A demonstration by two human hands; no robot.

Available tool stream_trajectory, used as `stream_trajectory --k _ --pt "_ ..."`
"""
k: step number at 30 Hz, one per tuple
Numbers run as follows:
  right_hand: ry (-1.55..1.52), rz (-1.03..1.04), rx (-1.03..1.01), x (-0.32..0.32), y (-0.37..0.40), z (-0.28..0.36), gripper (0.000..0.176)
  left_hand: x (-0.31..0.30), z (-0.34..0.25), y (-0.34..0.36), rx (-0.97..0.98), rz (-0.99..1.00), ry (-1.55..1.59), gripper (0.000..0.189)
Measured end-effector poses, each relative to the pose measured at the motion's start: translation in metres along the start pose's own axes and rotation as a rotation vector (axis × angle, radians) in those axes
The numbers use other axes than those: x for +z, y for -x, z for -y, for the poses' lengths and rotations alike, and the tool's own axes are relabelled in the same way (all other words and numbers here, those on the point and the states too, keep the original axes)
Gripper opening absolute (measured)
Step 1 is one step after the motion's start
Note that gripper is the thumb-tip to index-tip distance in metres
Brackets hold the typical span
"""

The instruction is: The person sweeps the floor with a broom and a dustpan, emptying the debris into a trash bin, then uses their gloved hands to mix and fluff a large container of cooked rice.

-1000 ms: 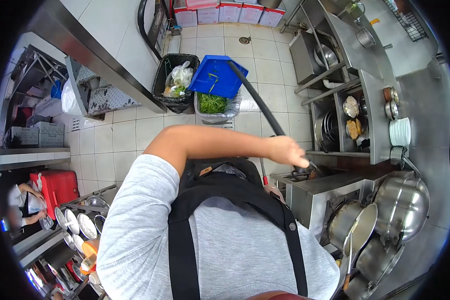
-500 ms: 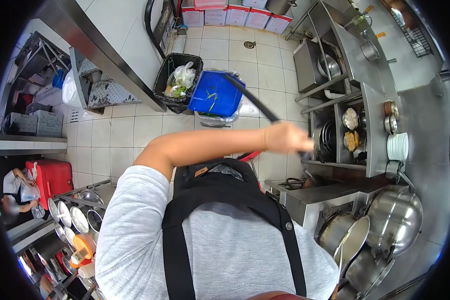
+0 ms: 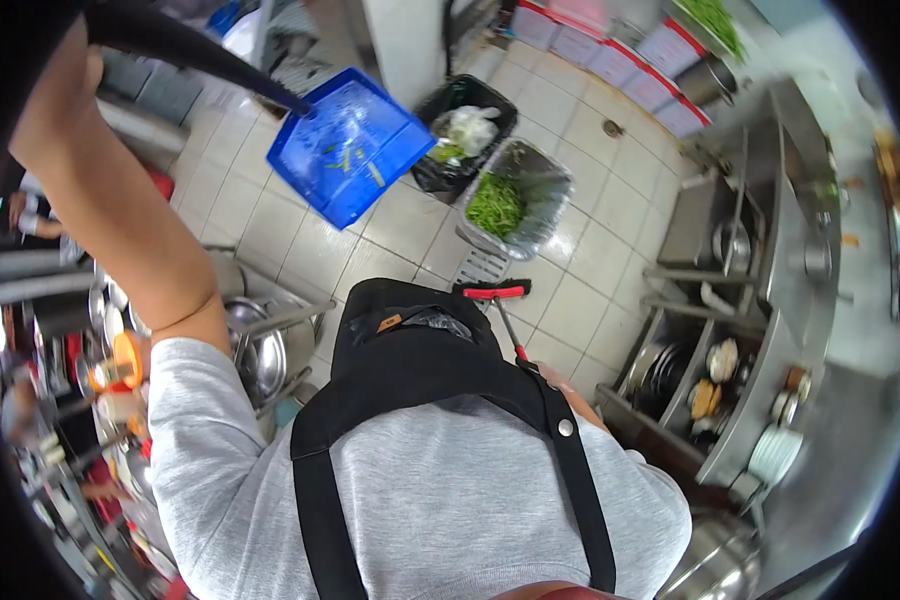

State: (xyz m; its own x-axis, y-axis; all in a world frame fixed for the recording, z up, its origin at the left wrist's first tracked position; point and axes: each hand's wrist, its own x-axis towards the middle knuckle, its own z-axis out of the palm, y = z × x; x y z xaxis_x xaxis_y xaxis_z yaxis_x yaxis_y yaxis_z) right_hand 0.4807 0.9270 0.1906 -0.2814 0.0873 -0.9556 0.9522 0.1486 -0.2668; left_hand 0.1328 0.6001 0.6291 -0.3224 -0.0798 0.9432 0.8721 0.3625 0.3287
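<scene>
My left hand point(image 3: 78, 70), at the upper left edge and partly cut off, is closed around the black handle of a long-handled blue dustpan point(image 3: 370, 150). Green scraps and wet marks lie on the pan, which is held in the air to the left of the bins. Low on my right side, a broom point(image 3: 496, 290) with a red and black head points forward, its handle leading back to my right hand point(image 3: 554, 378). That hand seems closed on the handle, though the apron strap and my body hide most of it.
A lined grey bin point(image 3: 545, 225) holds green leafy scraps. Beside it stands a black-lined bin point(image 3: 505, 97) with plastic bags. Steel shelving point(image 3: 760, 400) with pans runs along the right; a rack of bowls point(image 3: 268, 365) is at the left. Other people are at the far left.
My left hand has swung from the right across to the upper left, carrying the dustpan off the grey bin. The bin's green contents and the broom head now show. The view has turned.
</scene>
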Motion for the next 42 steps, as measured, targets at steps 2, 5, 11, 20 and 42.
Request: stream_trajectory --k 2,5,11,20,42 --pt "0.068 0.112 -0.012 0.005 -0.032 0.011 0.016 -0.026 0.005 0.004 -0.033 -0.029 -0.09 0.019" --pt "0.194 0.271 -0.036 0.012 -0.084 0.047 0.014 -0.096 0.056 0.004 -0.101 0.022 -0.218 0.04" --pt "0.799 0.583 -0.259 0.08 -0.087 0.253 0.016 -0.204 0.173 0.029 -0.214 -0.429 -0.43 0.012" --pt "1.388 0.568 -0.378 0.269 -0.286 0.453 0.028 -0.37 0.33 0.04 -0.436 -0.5 -0.889 0.025" --pt "2.311 -1.447 -3.043 0.716 -0.406 1.107 0.015 -0.584 0.794 -0.109 -0.152 -0.674 -0.609 0.018"
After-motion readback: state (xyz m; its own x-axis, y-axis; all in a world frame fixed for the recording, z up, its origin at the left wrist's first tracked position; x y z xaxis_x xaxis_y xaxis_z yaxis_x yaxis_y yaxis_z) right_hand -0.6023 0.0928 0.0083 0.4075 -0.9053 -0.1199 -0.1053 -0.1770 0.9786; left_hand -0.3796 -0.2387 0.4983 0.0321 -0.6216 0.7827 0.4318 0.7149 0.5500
